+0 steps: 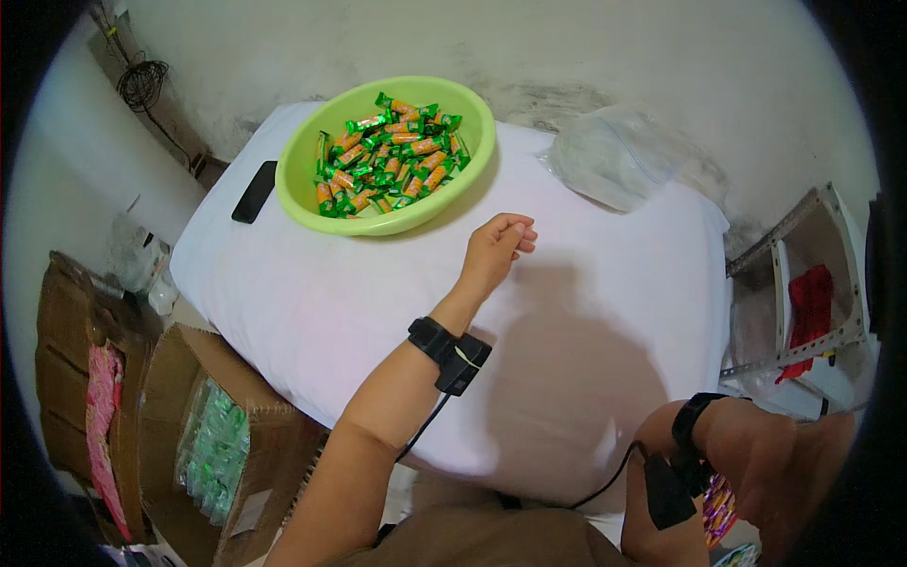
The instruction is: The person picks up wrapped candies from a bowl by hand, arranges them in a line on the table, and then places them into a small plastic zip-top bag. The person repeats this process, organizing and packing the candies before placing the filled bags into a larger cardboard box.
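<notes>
My left hand (500,239) hovers over or rests on the white cloth of the table (340,298), just below and right of a lime-green plastic basin (290,205). Its fingers are loosely curled in, and no object shows in them. Inside the basin lies a heap of small candies or snacks in green and orange wrappers (425,146). My right hand (786,453) is close to the camera at the lower right, blurred; its fingers cannot be made out. Black straps with small boxes sit on both wrists. A clear plastic bag (609,159) lies at the table's back right.
A black phone (255,193) lies left of the basin. On the floor at left, an open cardboard box (269,453) holds green-tinted plastic packets (216,443). At right stands a metal shelf (786,354) with red cloth (810,308). The wall borders the table's back.
</notes>
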`<action>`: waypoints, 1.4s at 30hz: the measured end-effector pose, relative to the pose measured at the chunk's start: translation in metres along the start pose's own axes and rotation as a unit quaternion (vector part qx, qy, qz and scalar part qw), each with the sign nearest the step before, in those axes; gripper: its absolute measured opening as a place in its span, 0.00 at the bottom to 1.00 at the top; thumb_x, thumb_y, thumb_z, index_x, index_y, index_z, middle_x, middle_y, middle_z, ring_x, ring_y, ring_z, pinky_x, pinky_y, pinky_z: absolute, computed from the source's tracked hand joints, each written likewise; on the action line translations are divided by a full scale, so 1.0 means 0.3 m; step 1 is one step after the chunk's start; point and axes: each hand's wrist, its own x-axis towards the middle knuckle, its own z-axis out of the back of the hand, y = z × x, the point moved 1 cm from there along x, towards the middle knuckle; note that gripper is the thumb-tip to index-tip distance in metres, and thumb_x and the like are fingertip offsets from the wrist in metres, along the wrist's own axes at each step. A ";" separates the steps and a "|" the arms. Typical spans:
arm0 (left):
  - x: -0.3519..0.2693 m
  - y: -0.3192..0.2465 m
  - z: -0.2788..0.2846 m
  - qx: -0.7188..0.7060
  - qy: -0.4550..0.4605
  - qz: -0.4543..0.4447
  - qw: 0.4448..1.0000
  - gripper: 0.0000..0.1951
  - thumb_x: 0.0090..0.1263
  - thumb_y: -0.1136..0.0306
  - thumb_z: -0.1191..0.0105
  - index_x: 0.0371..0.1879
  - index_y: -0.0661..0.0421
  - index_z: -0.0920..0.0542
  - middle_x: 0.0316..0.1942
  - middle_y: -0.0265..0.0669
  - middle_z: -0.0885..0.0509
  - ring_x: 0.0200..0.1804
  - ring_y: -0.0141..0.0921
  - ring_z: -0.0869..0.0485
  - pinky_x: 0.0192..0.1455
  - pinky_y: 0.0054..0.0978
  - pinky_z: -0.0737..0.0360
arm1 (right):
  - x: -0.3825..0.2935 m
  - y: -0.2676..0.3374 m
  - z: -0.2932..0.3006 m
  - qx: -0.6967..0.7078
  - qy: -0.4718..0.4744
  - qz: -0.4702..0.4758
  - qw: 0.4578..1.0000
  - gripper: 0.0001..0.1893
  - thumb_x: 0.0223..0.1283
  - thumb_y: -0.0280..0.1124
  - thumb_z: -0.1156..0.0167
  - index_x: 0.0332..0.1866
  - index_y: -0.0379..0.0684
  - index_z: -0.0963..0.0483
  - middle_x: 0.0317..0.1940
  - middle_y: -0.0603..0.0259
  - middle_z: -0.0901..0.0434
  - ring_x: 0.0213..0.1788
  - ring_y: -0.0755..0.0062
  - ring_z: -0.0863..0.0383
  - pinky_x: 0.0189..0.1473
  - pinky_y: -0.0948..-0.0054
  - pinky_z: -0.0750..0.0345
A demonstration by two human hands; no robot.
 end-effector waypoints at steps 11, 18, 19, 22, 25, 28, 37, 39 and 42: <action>-0.002 -0.026 0.042 -0.095 -0.060 -0.008 0.994 0.13 0.73 0.61 0.54 0.47 0.55 0.23 0.37 0.31 0.19 0.38 0.24 0.20 0.39 0.19 0.28 | 0.162 -0.445 0.002 -0.058 0.133 -0.236 0.961 0.14 0.62 0.36 0.47 0.43 0.36 0.23 0.40 0.64 0.20 0.46 0.72 0.23 0.51 0.73 0.29; 0.057 0.001 0.058 -0.232 -0.059 0.014 0.971 0.13 0.72 0.63 0.54 0.50 0.57 0.28 0.37 0.31 0.20 0.37 0.23 0.20 0.39 0.18 0.25 | 0.252 -1.105 0.146 -0.437 0.413 -0.346 0.720 0.13 0.61 0.34 0.46 0.44 0.39 0.22 0.41 0.54 0.20 0.46 0.60 0.22 0.52 0.64 0.26; 0.059 0.008 0.069 -0.247 -0.061 0.025 0.967 0.13 0.72 0.63 0.53 0.49 0.57 0.28 0.37 0.31 0.20 0.37 0.23 0.20 0.38 0.18 0.25 | 0.239 -1.197 0.143 -0.438 0.483 -0.319 0.688 0.12 0.59 0.33 0.46 0.43 0.40 0.21 0.42 0.53 0.20 0.46 0.58 0.23 0.52 0.63 0.26; 0.033 -0.016 0.057 -0.255 -0.065 0.028 0.964 0.14 0.71 0.62 0.52 0.49 0.56 0.28 0.37 0.30 0.20 0.37 0.23 0.20 0.39 0.18 0.25 | 0.240 -1.308 0.084 -0.458 0.581 -0.315 0.595 0.13 0.56 0.34 0.46 0.45 0.46 0.20 0.42 0.52 0.19 0.46 0.56 0.22 0.51 0.62 0.26; 0.024 -0.017 0.055 -0.243 -0.076 0.029 0.967 0.14 0.71 0.60 0.52 0.49 0.55 0.28 0.36 0.29 0.21 0.37 0.23 0.20 0.41 0.19 0.25 | 0.234 -1.369 0.053 -0.481 0.606 -0.355 0.526 0.16 0.55 0.38 0.45 0.49 0.52 0.21 0.44 0.55 0.18 0.47 0.57 0.20 0.50 0.61 0.24; 0.028 -0.022 0.050 -0.236 -0.081 0.034 0.968 0.15 0.71 0.58 0.52 0.49 0.55 0.27 0.37 0.29 0.21 0.38 0.24 0.21 0.43 0.20 0.26 | 0.223 -1.397 0.051 -0.473 0.589 -0.436 0.489 0.18 0.51 0.33 0.41 0.50 0.53 0.21 0.39 0.52 0.19 0.49 0.58 0.24 0.51 0.63 0.26; 0.040 -0.007 0.040 -0.226 -0.087 0.035 0.969 0.17 0.71 0.56 0.52 0.49 0.56 0.26 0.40 0.33 0.20 0.41 0.26 0.21 0.46 0.23 0.27 | 0.270 -1.296 0.126 -0.419 0.473 -0.320 0.706 0.14 0.46 0.35 0.34 0.34 0.43 0.31 0.25 0.64 0.26 0.30 0.69 0.28 0.33 0.67 0.29; 0.038 -0.014 0.045 -0.226 -0.086 0.031 0.970 0.17 0.71 0.56 0.52 0.49 0.56 0.26 0.40 0.34 0.20 0.41 0.26 0.21 0.46 0.23 0.27 | 0.316 -1.212 0.147 -0.430 0.436 -0.306 0.729 0.12 0.50 0.32 0.36 0.37 0.43 0.31 0.26 0.66 0.26 0.31 0.72 0.28 0.32 0.71 0.29; 0.027 -0.033 0.050 -0.239 -0.093 0.037 0.966 0.17 0.71 0.57 0.53 0.50 0.57 0.27 0.40 0.35 0.21 0.41 0.28 0.21 0.46 0.24 0.27 | 0.352 -0.996 0.172 -0.225 0.326 -0.438 0.807 0.09 0.57 0.29 0.41 0.39 0.41 0.30 0.29 0.67 0.24 0.30 0.80 0.26 0.30 0.78 0.29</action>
